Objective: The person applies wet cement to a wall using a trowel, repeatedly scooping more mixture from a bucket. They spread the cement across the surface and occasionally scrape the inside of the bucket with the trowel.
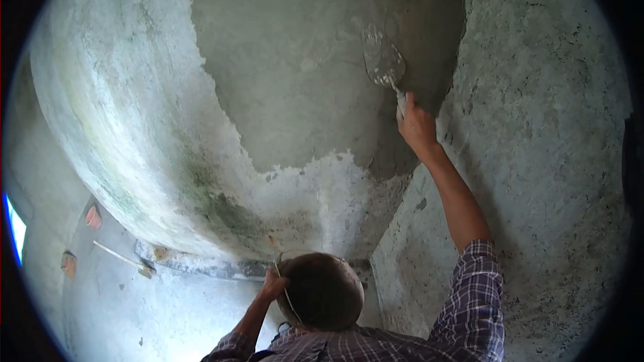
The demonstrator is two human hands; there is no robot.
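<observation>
My right hand (418, 129) is closed around the handle of a trowel (384, 60). The trowel's mortar-spotted blade lies against or just in front of the smooth grey plaster (288, 80) on the wall, near its right side. Low in the view, my left hand (273, 285) grips the left rim of a round bucket (325, 291), held close to my chest. The bucket's inside is dark, so its contents cannot be made out. A thin wire handle runs along the bucket's left side.
A rough wall (543, 127) meets the plastered one in a corner at right. Whitish, green-stained wall (127, 114) curves down the left. On the floor (181, 315) at lower left are a brush with a long handle (121, 257) and two reddish objects (93, 217).
</observation>
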